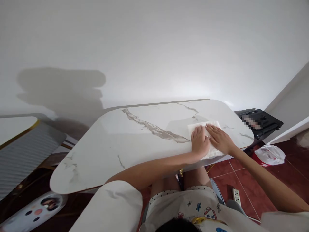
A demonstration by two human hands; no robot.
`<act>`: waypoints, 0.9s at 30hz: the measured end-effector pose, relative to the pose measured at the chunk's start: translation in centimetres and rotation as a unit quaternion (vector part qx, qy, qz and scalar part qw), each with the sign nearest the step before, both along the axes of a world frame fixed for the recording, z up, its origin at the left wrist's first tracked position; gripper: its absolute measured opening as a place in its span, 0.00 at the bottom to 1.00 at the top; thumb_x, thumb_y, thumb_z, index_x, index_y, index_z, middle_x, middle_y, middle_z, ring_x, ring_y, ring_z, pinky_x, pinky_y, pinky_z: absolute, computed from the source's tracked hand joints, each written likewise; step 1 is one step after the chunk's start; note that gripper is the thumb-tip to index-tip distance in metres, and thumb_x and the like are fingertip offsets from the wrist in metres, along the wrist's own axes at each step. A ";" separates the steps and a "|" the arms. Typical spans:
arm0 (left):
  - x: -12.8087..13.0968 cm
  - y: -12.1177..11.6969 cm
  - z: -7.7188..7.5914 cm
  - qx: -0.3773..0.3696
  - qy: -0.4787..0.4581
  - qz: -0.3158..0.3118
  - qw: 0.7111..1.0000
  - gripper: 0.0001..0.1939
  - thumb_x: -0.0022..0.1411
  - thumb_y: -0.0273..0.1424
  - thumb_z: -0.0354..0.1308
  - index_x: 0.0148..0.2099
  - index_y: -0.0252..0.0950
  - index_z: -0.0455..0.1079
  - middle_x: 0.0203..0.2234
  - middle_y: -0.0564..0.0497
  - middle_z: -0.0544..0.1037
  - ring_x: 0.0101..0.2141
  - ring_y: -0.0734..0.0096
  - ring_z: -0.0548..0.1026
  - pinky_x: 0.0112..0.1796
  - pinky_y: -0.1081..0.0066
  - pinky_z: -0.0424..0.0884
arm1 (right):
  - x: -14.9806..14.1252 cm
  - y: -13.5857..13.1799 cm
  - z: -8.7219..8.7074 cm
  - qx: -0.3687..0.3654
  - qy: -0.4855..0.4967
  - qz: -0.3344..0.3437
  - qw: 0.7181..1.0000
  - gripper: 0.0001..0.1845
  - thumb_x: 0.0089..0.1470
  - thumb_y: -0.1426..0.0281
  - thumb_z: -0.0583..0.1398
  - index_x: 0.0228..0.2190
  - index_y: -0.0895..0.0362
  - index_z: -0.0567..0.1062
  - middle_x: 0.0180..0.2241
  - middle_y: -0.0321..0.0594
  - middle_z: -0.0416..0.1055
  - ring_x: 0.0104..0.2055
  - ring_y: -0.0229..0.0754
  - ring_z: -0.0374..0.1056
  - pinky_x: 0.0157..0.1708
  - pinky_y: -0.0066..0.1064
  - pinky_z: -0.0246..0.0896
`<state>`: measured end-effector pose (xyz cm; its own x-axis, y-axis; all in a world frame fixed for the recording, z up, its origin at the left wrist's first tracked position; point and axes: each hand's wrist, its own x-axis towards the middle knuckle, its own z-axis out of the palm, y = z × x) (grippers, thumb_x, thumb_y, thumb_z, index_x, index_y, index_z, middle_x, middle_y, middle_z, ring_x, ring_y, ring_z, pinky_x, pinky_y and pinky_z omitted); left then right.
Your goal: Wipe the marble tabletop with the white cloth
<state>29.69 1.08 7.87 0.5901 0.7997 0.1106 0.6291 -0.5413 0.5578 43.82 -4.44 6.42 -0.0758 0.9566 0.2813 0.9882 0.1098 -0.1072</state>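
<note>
A white cloth lies spread on the right part of the white marble-patterned table. My left hand presses down on it, fingers lying flat and pointing away from me. Beside it, my right hand also rests flat on the cloth, its fingers stretched toward the upper left. The two hands almost meet at the thumbs, and neither is gripping the cloth. Part of the cloth is hidden beneath both palms.
A pale wall stands behind the table. To the right are a black case and a white plastic bag. A power strip lies on the red tiled floor. At left stands a ribbed grey cabinet.
</note>
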 end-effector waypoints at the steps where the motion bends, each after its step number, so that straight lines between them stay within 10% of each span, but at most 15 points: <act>1: 0.3 -0.8 0.0 -0.008 -0.004 -0.002 1.000 0.29 0.62 0.28 0.41 0.65 0.37 0.52 0.64 0.52 0.55 0.65 0.68 0.49 0.63 0.66 0.47 | 0.4 -0.8 0.0 -0.004 0.003 0.001 1.000 0.30 0.63 0.63 0.44 0.65 0.52 0.49 0.64 0.38 0.50 0.66 0.45 0.45 0.62 0.47 0.48; 10: 6.9 -1.0 0.8 -0.062 -0.012 -0.004 0.998 0.29 0.63 0.29 0.40 0.66 0.32 0.49 0.66 0.49 0.51 0.65 0.66 0.46 0.63 0.63 0.44 | 8.0 0.4 0.0 -0.019 0.008 0.012 1.000 0.30 0.61 0.63 0.45 0.62 0.58 0.57 0.63 0.44 0.53 0.65 0.47 0.49 0.63 0.47 0.47; 27: 11.5 18.3 -0.7 0.124 0.030 0.024 0.991 0.24 0.65 0.29 0.40 0.62 0.31 0.57 0.62 0.45 0.59 0.62 0.60 0.54 0.59 0.62 0.51 | 10.5 20.4 0.8 -0.047 0.002 -0.044 0.998 0.30 0.60 0.64 0.44 0.62 0.58 0.57 0.64 0.40 0.51 0.65 0.45 0.47 0.63 0.41 0.44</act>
<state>41.16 19.35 7.20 0.5640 0.7793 0.2731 0.6857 -0.6263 0.3710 54.29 15.98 7.21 0.0103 0.9816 0.1904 0.9930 0.0123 -0.1171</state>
